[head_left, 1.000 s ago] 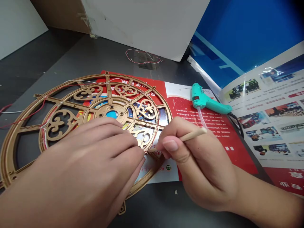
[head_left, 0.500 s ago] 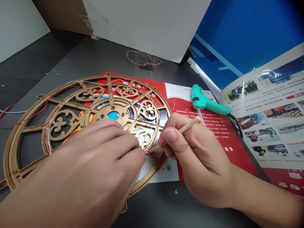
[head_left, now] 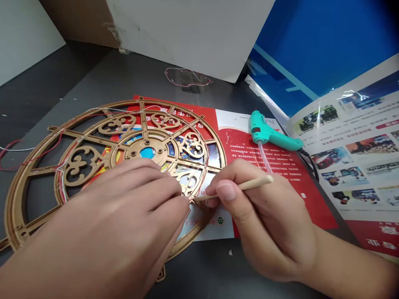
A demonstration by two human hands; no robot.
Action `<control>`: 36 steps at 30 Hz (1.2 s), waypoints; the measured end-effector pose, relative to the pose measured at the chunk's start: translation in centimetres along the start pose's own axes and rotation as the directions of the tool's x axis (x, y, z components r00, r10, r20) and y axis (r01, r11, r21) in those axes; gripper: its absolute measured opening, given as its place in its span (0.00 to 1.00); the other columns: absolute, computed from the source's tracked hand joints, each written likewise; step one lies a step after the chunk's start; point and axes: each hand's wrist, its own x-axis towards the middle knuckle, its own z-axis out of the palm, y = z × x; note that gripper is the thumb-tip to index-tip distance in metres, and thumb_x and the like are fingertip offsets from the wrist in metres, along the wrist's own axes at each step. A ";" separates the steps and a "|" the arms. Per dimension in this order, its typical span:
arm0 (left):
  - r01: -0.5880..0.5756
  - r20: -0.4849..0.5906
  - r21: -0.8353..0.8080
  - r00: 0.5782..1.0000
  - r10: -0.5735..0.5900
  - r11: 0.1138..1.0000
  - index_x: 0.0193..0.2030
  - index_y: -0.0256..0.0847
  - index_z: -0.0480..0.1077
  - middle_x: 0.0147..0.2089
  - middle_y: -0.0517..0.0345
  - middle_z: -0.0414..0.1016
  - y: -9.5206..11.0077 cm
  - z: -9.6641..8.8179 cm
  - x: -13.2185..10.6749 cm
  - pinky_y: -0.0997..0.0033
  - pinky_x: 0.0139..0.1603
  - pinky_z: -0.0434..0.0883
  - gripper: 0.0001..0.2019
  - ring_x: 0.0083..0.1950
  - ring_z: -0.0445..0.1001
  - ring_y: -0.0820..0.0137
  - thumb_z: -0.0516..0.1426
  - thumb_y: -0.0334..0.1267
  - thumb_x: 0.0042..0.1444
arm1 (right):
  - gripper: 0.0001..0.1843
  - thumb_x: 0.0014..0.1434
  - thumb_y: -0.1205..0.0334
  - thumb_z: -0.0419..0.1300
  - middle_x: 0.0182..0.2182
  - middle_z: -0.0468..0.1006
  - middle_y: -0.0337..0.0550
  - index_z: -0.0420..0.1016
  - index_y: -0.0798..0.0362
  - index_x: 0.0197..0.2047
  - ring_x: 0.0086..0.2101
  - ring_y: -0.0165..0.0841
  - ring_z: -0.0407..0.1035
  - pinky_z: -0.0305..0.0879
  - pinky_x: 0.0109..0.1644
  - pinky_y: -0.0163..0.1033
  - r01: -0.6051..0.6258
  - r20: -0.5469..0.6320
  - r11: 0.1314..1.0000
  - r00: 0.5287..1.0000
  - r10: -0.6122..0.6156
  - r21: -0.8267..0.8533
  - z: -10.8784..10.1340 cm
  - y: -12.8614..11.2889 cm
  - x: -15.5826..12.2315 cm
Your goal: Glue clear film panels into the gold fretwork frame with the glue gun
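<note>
A round, gold-coloured openwork frame [head_left: 144, 116], wheel-like with spokes and scrolls, lies flat with thin red and white wires [head_left: 64, 189] running along its rings. My left hand [head_left: 124, 220] rests over its near side, fingers closed together; the fingertips are hidden, and so is anything pinched there. Between thumb and fingers my right hand [head_left: 271, 220] grips a slim pale wooden stick [head_left: 257, 182]. The stick's thin tip touches or nearly touches the frame's inner ring beside my left fingertips, where the wires run.
A teal glue gun [head_left: 271, 135] with a clear glue stick lies on a red-and-white printed sheet [head_left: 233, 137] under the frame. Another wire loop [head_left: 166, 77] lies at the back. White panels [head_left: 187, 33] and a propped-up brochure [head_left: 352, 153] border the dark table [head_left: 230, 270].
My right hand has shifted slightly down and right, and the stick's rear end has dropped to a flatter angle. My left hand stays almost where it was.
</note>
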 end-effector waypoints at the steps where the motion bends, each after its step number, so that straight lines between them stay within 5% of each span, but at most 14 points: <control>1: -0.012 0.001 0.000 1.000 0.012 1.000 0.59 0.57 0.80 0.55 0.68 0.92 0.0 -0.1 0.0 0.49 0.68 0.76 0.03 0.55 0.85 0.63 0.65 0.44 0.84 | 0.15 0.91 0.44 0.70 0.38 0.88 0.42 0.84 0.41 0.50 0.40 0.43 0.85 0.84 0.39 0.47 0.000 -0.031 1.000 1.000 0.001 0.011 0.1 0.0 -0.7; 5: 0.011 0.016 0.003 1.000 -0.011 1.000 0.59 0.57 0.81 0.56 0.69 0.93 0.1 -0.3 0.0 0.50 0.65 0.77 0.03 0.55 0.86 0.64 0.66 0.43 0.83 | 0.17 0.96 0.56 0.61 0.42 0.90 0.42 0.83 0.41 0.48 0.37 0.38 0.86 0.85 0.38 0.45 -0.002 -0.216 1.000 0.976 0.008 0.029 0.6 0.0 -2.8; 8: 0.017 0.009 0.006 1.000 -0.018 1.000 0.57 0.57 0.81 0.55 0.68 0.93 0.2 -0.2 -0.1 0.49 0.67 0.78 0.03 0.55 0.85 0.63 0.68 0.44 0.81 | 0.22 0.98 0.52 0.55 0.41 0.89 0.44 0.81 0.41 0.48 0.39 0.41 0.88 0.82 0.36 0.47 -0.016 -0.295 0.996 0.956 -0.010 -0.085 0.4 0.0 -2.9; 13: 0.000 0.017 0.014 1.000 0.000 1.000 0.57 0.56 0.80 0.55 0.67 0.92 -0.1 0.0 0.1 0.49 0.69 0.78 0.04 0.55 0.84 0.62 0.67 0.45 0.81 | 0.18 0.95 0.59 0.59 0.36 0.84 0.40 0.73 0.41 0.45 0.31 0.37 0.79 0.73 0.32 0.48 0.005 -0.247 1.000 0.969 -0.009 -0.017 0.2 0.0 -1.8; 18: -0.012 0.002 0.003 1.000 0.012 1.000 0.57 0.57 0.81 0.55 0.69 0.93 -0.4 0.0 0.0 0.47 0.68 0.77 0.03 0.54 0.86 0.63 0.67 0.45 0.81 | 0.15 0.87 0.66 0.67 0.36 0.83 0.37 0.72 0.41 0.46 0.33 0.37 0.81 0.76 0.34 0.46 0.002 -0.198 0.994 0.980 0.020 0.106 0.8 0.1 -1.8; 29: -0.005 0.013 0.015 1.000 0.005 1.000 0.56 0.56 0.80 0.53 0.65 0.91 0.0 0.0 0.4 0.46 0.63 0.77 0.04 0.55 0.84 0.59 0.66 0.43 0.78 | 0.16 0.90 0.66 0.62 0.34 0.79 0.37 0.71 0.40 0.45 0.29 0.37 0.75 0.70 0.32 0.49 0.020 -0.212 1.000 0.977 -0.018 0.004 0.1 0.0 -1.4; 36: -0.043 0.015 0.017 0.999 0.043 0.999 0.56 0.55 0.79 0.53 0.67 0.92 0.2 -0.2 0.7 0.47 0.68 0.75 0.02 0.52 0.84 0.62 0.64 0.42 0.82 | 0.15 0.88 0.69 0.64 0.37 0.83 0.37 0.71 0.40 0.48 0.33 0.36 0.79 0.77 0.35 0.46 0.028 -0.169 0.996 0.986 -0.014 0.082 0.9 0.3 -1.5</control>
